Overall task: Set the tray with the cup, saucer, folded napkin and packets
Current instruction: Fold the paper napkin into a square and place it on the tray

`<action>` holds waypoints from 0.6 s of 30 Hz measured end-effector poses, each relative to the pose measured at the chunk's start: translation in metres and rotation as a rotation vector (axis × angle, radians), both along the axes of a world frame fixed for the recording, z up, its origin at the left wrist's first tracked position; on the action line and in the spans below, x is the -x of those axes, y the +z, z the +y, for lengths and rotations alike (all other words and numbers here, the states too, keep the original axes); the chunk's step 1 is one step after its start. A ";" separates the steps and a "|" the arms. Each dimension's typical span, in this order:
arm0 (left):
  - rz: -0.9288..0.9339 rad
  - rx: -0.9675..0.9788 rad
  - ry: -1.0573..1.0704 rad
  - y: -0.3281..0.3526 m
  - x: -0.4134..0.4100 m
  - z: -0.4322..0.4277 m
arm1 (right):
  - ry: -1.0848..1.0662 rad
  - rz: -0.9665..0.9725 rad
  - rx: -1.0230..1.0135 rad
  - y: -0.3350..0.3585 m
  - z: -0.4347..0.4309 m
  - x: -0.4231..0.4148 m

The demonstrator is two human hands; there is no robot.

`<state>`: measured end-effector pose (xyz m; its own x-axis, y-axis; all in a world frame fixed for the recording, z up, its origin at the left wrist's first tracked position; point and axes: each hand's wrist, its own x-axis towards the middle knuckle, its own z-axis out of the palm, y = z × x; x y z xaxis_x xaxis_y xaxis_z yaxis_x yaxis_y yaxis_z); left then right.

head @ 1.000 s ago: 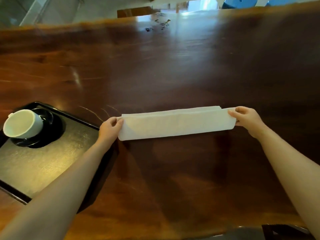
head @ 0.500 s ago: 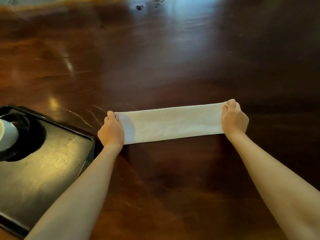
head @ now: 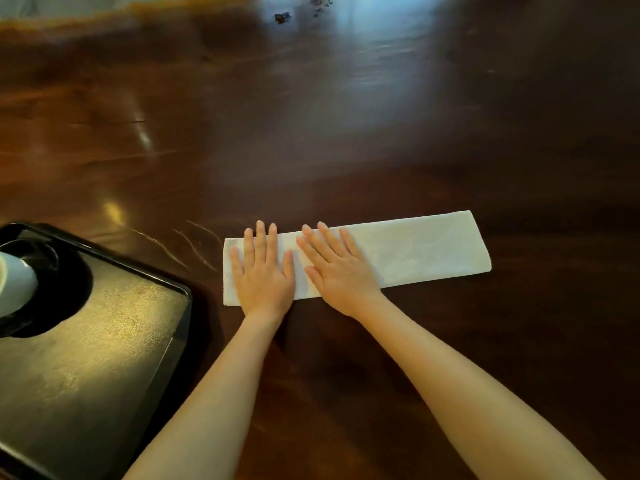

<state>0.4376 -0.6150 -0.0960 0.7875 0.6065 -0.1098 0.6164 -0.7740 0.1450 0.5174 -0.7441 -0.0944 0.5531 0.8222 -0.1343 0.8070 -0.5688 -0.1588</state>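
A white napkin (head: 422, 251), folded into a long strip, lies flat on the dark wooden table. My left hand (head: 265, 271) presses palm-down on its left end, fingers spread. My right hand (head: 337, 268) lies flat beside it on the napkin's left half, fingers spread too. Neither hand grips anything. At the left stands a black tray (head: 114, 341). A white cup (head: 15, 282) sits on a black saucer (head: 69, 296) in the tray's far left corner, cut off by the frame edge. No packets are in view.
The glossy wooden table (head: 346, 133) stretches far ahead and to the right. Small dark bits (head: 282, 17) lie near its far edge. The tray's right edge is a short way left of the napkin.
Both hands have let go of the napkin's ends and now lie flat on its left part. My right hand has moved from the right end to the left half.
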 end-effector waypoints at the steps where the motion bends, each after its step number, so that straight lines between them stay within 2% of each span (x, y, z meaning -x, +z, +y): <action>1: 0.006 -0.012 0.000 0.000 0.004 0.004 | 0.007 -0.005 0.019 0.000 -0.005 -0.004; 4: 0.030 -0.025 0.022 0.000 0.013 0.017 | -0.045 0.041 0.045 0.002 -0.029 -0.021; 10: 0.031 -0.014 -0.007 0.001 0.021 0.023 | -0.353 0.055 0.149 0.011 -0.141 -0.077; 14: 0.069 0.051 -0.084 0.003 0.025 0.033 | -0.323 0.101 0.217 0.016 -0.162 -0.087; 18: 0.198 0.153 -0.339 0.017 0.043 0.053 | -0.185 0.221 0.273 0.035 -0.173 -0.096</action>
<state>0.3948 -0.5619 -0.0794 0.8943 0.2819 -0.3476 0.3583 -0.9163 0.1788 0.6134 -0.9171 -0.0595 0.6220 0.6290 -0.4663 0.6503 -0.7467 -0.1397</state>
